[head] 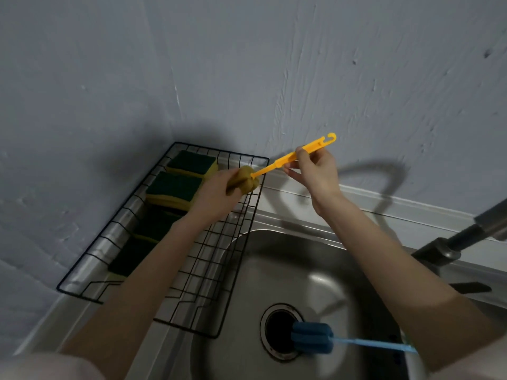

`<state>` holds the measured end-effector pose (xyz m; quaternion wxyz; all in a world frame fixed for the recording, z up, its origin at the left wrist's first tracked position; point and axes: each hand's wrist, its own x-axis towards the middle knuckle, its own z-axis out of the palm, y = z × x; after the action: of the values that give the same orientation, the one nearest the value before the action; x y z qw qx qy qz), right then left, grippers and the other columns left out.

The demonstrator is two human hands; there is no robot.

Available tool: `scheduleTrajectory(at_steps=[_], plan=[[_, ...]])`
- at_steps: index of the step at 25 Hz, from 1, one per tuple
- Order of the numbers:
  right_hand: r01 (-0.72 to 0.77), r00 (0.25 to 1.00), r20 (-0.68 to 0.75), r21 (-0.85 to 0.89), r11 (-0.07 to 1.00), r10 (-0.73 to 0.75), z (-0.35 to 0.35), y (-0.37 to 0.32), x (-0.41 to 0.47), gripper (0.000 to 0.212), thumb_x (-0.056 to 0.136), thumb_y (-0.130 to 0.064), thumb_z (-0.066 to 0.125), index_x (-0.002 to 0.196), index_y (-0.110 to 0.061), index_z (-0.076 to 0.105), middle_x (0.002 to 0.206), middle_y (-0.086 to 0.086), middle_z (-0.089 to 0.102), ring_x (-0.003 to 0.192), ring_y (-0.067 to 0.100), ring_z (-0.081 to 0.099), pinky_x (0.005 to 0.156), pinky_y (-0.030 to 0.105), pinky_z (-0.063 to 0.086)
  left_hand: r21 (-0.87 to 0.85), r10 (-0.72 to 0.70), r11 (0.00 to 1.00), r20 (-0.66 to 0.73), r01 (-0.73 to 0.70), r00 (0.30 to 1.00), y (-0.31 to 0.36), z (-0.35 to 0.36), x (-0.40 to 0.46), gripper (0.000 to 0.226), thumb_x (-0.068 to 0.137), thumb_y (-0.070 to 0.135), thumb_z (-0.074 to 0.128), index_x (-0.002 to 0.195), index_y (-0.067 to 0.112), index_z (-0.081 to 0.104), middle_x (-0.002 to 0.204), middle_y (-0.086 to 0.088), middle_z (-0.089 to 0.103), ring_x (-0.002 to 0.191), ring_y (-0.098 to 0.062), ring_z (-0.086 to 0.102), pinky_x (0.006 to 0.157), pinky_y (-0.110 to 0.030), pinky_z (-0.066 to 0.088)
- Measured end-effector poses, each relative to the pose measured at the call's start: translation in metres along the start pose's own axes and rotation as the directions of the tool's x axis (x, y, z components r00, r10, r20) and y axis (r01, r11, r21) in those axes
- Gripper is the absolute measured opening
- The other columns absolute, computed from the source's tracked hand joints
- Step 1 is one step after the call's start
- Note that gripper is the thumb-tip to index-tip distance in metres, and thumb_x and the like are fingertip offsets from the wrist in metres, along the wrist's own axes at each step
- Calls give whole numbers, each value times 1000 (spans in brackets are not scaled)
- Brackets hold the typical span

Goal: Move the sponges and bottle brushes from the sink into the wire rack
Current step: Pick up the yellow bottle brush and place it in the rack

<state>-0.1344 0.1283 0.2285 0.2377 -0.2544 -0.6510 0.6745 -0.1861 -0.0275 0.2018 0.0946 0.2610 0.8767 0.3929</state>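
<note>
— What's biggest here?
— The steel sink [315, 259], then the black wire rack [115, 237] beside it in the corner of the worktop. Four green-and-yellow sponges [175, 187] lie in a row inside the rack.
— And the brushes?
— A blue bottle brush [312, 337] lies in the sink, its foam head over the drain. The yellow bottle brush [290, 157] is held in the air above the rack's far end.
— Held how?
— The left hand [219, 193] is wrapped round its foam head; the right hand [315, 171] pinches the handle near the hook, with the forearm raised.
</note>
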Motion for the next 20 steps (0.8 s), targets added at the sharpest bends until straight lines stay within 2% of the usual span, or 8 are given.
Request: scheduleTrajectory(at_steps=[4, 8, 12, 15, 17, 20], plan=[[-44, 999, -17, 64, 997, 45, 10, 25, 26, 22, 93, -10, 45, 71, -14, 45, 72, 3, 53, 69, 15, 60, 80, 32, 57, -32, -14, 999, -13, 14, 1000, -23, 15, 31, 42, 89, 8, 47, 131, 12, 41, 133, -10, 46, 107, -11, 42, 90, -23, 33], [-112, 994, 1, 77, 991, 113, 20, 54, 38, 19, 93, -11, 45, 75, -16, 48, 75, 2, 52, 71, 13, 60, 85, 33, 54, 9, -41, 999, 69, 40, 997, -48, 31, 48, 44, 88, 7, 48, 132, 10, 40, 135, -13, 45, 122, -24, 44, 90, -21, 29], [-125, 992, 17, 131, 983, 124, 23, 64, 41, 17, 94, -11, 44, 78, -17, 49, 75, 0, 53, 69, 10, 58, 76, 25, 54, 4, -66, 998, 92, 66, 994, -61, 39, 51, 51, 89, 7, 47, 137, 10, 31, 143, -12, 37, 130, -24, 37, 96, -21, 27], [-122, 993, 4, 75, 990, 122, 20, 62, 40, 5, 93, -11, 46, 94, -13, 50, 77, -3, 54, 72, 10, 58, 68, 21, 52, 18, -71, 997, 101, 69, 992, -59, 38, 53, 52, 89, 8, 47, 138, 10, 30, 143, -13, 37, 129, -24, 38, 101, -26, 31], [-158, 987, 9, 7, 987, 158, 17, 63, 36, 18, 92, -11, 47, 109, -10, 49, 79, -4, 54, 77, 13, 58, 72, 23, 52, 25, -63, 998, 103, 61, 993, -53, 34, 52, 51, 90, 9, 46, 138, 12, 31, 140, -13, 39, 125, -24, 40, 95, -24, 32], [-224, 973, 29, -125, 966, 230, 9, 60, 21, 40, 91, -13, 49, 129, -6, 40, 81, -4, 52, 89, 22, 59, 86, 33, 51, 35, -36, 999, 90, 33, 995, -39, 24, 40, 47, 90, 10, 46, 135, 12, 35, 135, -13, 43, 117, -22, 45, 88, -19, 29]])
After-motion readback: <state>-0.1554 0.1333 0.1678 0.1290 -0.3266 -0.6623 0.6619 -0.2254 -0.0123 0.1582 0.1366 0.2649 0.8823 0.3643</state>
